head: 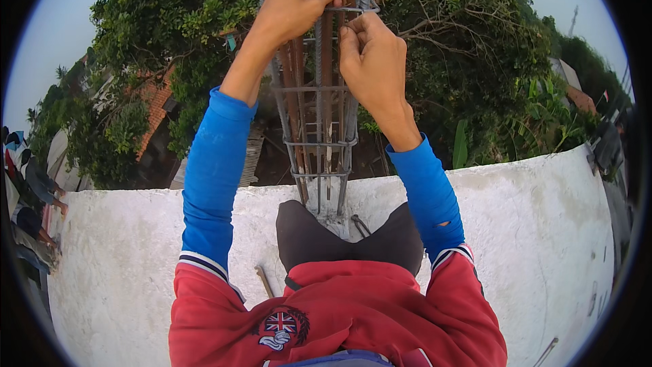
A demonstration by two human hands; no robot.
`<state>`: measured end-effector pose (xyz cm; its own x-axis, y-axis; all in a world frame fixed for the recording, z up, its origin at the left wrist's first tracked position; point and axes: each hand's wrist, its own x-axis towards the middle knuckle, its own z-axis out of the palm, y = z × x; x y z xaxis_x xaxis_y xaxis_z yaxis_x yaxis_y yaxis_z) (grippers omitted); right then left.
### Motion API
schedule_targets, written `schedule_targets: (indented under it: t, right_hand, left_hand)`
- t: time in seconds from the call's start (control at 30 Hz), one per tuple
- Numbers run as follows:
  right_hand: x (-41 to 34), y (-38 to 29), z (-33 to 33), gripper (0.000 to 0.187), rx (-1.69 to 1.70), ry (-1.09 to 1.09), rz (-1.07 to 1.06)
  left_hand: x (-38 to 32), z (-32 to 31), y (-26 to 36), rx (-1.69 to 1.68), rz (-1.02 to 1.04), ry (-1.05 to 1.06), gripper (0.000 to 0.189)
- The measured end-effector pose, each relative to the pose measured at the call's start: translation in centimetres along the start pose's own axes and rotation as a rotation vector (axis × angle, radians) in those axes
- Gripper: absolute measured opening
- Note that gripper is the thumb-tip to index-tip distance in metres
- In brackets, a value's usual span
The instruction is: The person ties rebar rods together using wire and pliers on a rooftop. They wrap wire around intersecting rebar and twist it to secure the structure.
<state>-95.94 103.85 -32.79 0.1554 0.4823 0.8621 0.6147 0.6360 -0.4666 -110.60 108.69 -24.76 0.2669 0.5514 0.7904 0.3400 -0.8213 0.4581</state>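
Observation:
An upright column cage of steel rebar (pixel 319 112) rises before me, bound by square stirrups (pixel 310 89). Near its top, my left hand (pixel 290 5) is closed around a ribbed vertical bar, its thumb crossing the front. My right hand (pixel 374 58) is just below an upper stirrup (pixel 351 9), at the right side of the cage. Its fingers are curled and the thumb lies close to the index finger; whether something thin is between them cannot be made out. Rusty bars (pixel 328 61) stand inside the cage. Pincers (pixel 360 225) lie near the cage's foot, partly hidden by my leg.
I am on a whitish concrete surface (pixel 127 244) whose far edge drops toward trees (pixel 458 51) and tiled roofs (pixel 155 107). A thin bar (pixel 264 280) lies left of my legs, a rod (pixel 547 350) at lower right. Other people (pixel 41 183) are at the left rim.

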Motion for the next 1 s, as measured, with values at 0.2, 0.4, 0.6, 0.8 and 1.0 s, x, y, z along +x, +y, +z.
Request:
schedule_targets:
  t: [0.2, 0.4, 0.6, 0.8, 1.0]
  right_hand:
    - [0.6, 1.1, -0.5, 0.018, 0.124, -0.028, -0.002]
    - [-1.3, 1.1, 1.1, 0.029, 0.381, 0.013, 0.116]
    - [0.4, 0.7, -1.3, 0.032, 0.73, -0.145, 0.444]
    - [0.8, 0.9, -2.4, 0.03, 0.603, -0.19, 0.365]
    - [0.4, 1.8, -2.0, 0.028, 0.58, -0.229, 0.301]
  left_hand:
    - [0.4, -1.0, -0.5, -0.14, -0.006, -0.125, 0.022]
    - [0.6, -1.3, -0.3, -0.175, -0.045, -0.144, 0.029]
    - [0.7, -1.7, -0.2, -0.258, -0.056, -0.188, 0.03]
    - [0.5, -0.3, -0.2, -0.083, -0.004, -0.054, 0.03]
    - [0.1, 0.3, 0.1, 0.041, 0.01, 0.068, 0.032]
